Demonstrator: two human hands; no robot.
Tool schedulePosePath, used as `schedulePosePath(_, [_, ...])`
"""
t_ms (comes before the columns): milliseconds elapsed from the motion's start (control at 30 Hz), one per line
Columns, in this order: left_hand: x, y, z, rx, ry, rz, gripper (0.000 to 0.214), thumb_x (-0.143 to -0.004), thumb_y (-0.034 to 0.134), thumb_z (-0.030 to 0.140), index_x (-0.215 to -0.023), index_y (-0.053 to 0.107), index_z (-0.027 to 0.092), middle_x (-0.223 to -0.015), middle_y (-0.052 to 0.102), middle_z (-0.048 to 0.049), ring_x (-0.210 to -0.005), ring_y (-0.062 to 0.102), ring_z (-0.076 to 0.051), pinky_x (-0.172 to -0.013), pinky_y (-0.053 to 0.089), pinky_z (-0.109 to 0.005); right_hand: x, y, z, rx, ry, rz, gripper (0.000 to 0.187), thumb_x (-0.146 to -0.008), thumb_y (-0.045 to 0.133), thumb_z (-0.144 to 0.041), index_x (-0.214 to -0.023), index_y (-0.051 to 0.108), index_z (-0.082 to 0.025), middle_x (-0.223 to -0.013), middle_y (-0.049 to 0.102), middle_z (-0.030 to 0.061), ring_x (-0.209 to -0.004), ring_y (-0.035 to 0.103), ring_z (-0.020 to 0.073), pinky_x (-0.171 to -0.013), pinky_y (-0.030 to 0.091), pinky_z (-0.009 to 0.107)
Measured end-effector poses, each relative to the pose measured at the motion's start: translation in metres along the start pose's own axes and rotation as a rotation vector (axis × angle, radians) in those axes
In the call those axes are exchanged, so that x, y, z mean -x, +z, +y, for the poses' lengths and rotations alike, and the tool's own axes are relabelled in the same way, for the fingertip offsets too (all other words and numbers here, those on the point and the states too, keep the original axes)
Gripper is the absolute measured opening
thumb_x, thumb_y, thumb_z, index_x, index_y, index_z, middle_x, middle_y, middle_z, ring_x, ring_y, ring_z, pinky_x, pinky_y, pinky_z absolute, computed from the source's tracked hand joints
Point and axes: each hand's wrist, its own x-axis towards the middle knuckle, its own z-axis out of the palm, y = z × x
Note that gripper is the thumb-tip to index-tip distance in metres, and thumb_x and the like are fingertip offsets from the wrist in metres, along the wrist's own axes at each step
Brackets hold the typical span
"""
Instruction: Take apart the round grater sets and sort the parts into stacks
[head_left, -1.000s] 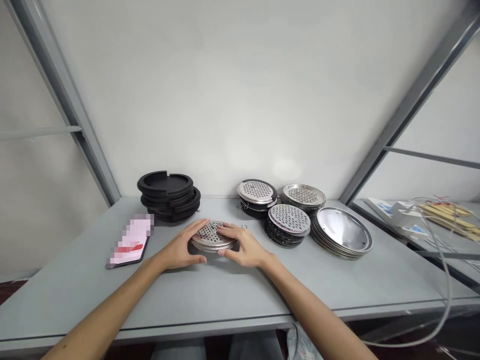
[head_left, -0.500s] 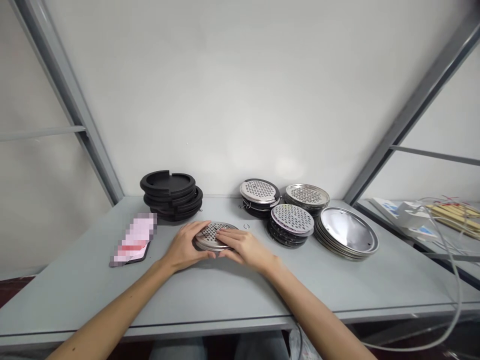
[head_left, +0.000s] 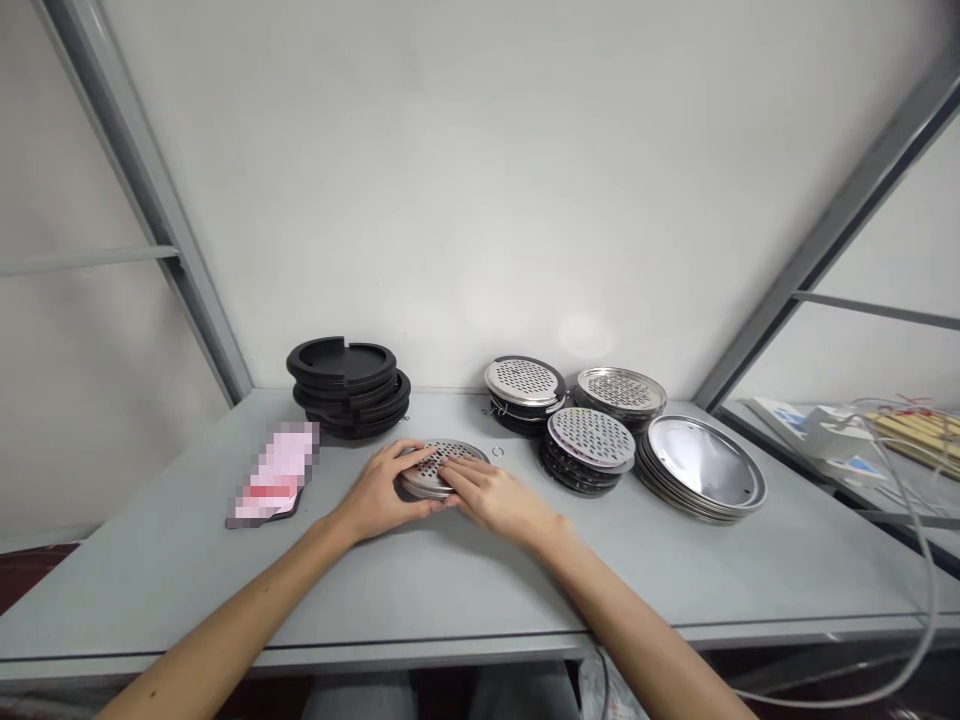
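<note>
A round metal disc with a perforated top lies on the grey table in front of me. My left hand curves around its left side, thumb along the near rim and fingers over the far left edge. On its right, my right hand presses its fingers flat on the holes, the thumb at the near rim. Both thumbs almost meet at the front. A small metal ring lies just beyond the disc. The disc's right part is hidden under my right hand.
Black round rings are stacked at the back left, with a phone before them. To the right stand perforated discs on black rings, perforated plates, rimmed perforated discs and shiny metal lids. A white cable hangs at the right.
My right fingers have shifted slightly over the perforated top, and my left thumb reaches a little further along the near rim. The whole view has shifted slightly; the stacks stay put.
</note>
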Motion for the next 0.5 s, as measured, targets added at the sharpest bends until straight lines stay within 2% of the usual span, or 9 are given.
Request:
schedulePosePath(100, [0.0, -0.002, -0.003, 0.007, 0.006, -0.013, 0.062, -0.069, 0.078, 0.044, -0.126, 0.061, 0.025, -0.13, 0.056, -0.0091, -0.118, 0.054, -0.03, -0.104, 0.042, -0.045, -0.001, -0.002, -0.001, 0.012, 0.002, -0.015, 0.025, -0.097, 0.046, -0.026, -0.116, 0.055, -0.012, -0.113, 0.066, 0.0167, -0.111, 0.061, 0.0238, -0.096, 0.05, 0.04])
schedulePosePath(200, [-0.001, -0.01, -0.012, 0.085, 0.024, -0.059, 0.061, -0.07, 0.078, 0.045, -0.125, 0.063, 0.025, -0.133, 0.055, -0.0102, -0.121, 0.053, -0.032, -0.106, 0.04, -0.047, 0.002, -0.011, 0.002, -0.14, 0.077, -0.035, 0.033, -0.097, 0.046, -0.032, -0.124, 0.053, -0.014, -0.117, 0.065, 0.0145, -0.108, 0.063, 0.0225, -0.093, 0.051, 0.038])
schedulePosePath(333, [-0.003, -0.021, -0.024, 0.237, 0.046, -0.112, 0.064, -0.077, 0.072, 0.047, -0.134, 0.054, 0.022, -0.141, 0.051, -0.0113, -0.132, 0.044, -0.033, -0.112, 0.031, -0.048, 0.01, -0.017, 0.014, -0.318, 0.16, 0.025, 0.042, -0.096, 0.048, -0.037, -0.132, 0.052, -0.017, -0.131, 0.06, 0.0123, -0.125, 0.053, 0.0256, -0.103, 0.045, 0.042])
schedulePosePath(400, [-0.003, -0.02, -0.025, 0.267, 0.016, -0.062, 0.068, -0.083, 0.066, 0.047, -0.142, 0.044, 0.021, -0.147, 0.043, -0.0119, -0.137, 0.037, -0.031, -0.114, 0.028, -0.047, 0.012, -0.014, 0.017, -0.361, 0.189, 0.052, 0.039, -0.096, 0.047, -0.037, -0.128, 0.057, -0.017, -0.128, 0.062, 0.0105, -0.124, 0.054, 0.0246, -0.103, 0.044, 0.04])
schedulePosePath(500, [-0.001, -0.009, -0.017, 0.305, -0.073, 0.099, 0.076, -0.087, 0.061, 0.047, -0.149, 0.026, 0.021, -0.153, 0.031, -0.0141, -0.14, 0.032, -0.03, -0.115, 0.026, -0.046, 0.007, -0.005, 0.013, -0.347, 0.301, 0.147, 0.038, -0.096, 0.048, -0.042, -0.122, 0.063, -0.019, -0.122, 0.067, 0.0092, -0.112, 0.063, 0.0227, -0.095, 0.048, 0.033])
